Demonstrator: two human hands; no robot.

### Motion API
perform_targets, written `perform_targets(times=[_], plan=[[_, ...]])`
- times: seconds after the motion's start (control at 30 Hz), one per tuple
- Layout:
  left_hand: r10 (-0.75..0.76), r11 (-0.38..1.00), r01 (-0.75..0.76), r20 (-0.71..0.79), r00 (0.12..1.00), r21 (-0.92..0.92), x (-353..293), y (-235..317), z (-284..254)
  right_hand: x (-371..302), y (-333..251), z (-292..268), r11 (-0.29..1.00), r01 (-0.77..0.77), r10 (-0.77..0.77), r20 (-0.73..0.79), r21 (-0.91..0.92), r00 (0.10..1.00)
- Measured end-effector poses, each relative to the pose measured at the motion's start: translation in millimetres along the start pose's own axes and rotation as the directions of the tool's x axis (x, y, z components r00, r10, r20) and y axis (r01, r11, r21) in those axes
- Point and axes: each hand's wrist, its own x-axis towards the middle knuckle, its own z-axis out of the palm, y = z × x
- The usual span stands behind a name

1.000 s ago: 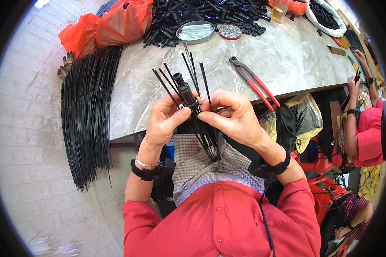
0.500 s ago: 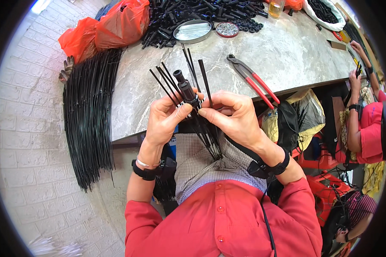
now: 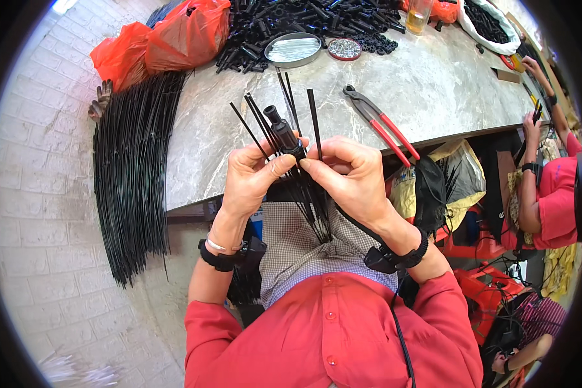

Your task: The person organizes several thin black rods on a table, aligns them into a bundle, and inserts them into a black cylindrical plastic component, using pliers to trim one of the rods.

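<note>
In front of my chest I hold a black tubular plastic hub [image 3: 282,132], tilted slightly left, with thin black ribs [image 3: 313,207] set around it like an umbrella frame. Some ribs stick up past the hub; others run down to my checked apron [image 3: 284,239]. My left hand [image 3: 252,174] grips the hub from the left, thumb on its lower collar. My right hand [image 3: 352,174] pinches at the collar's right side, with an upright rib beside its fingers. The fingertips hide the joint between ribs and hub.
Red-handled pliers [image 3: 370,115] lie on the grey table [image 3: 220,123]. Behind are a dish [image 3: 291,65] of thin metal pieces, a small red-rimmed lid [image 3: 344,59] and a pile of black tubes [image 3: 310,22]. A bundle of black rods [image 3: 136,174] hangs off the left edge. Co-workers [image 3: 556,194] sit at right.
Both hands stay on the hub, and the right thumb has shifted slightly at the collar. The ribs have moved a little; the view has shifted slightly.
</note>
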Motion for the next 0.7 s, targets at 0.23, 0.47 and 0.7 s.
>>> perform_targets(times=[0.23,0.47,0.7], plan=[[0.029,0.999,-0.030,0.018,0.999,0.032,-2.7,5.1,-2.0,-9.4,-0.6,6.6,0.995,-0.040,0.045,-0.051,0.095,0.998],[-0.064,0.995,0.058,0.072,0.995,0.076,-3.5,9.4,-8.5,-8.7,-2.0,7.4,0.999,0.025,-0.024,-0.030,0.025,0.999],[-0.101,0.993,0.095,0.076,0.992,0.076,-5.2,9.6,-11.0,-10.4,-2.9,7.9,0.999,0.038,-0.037,-0.026,0.029,0.999]])
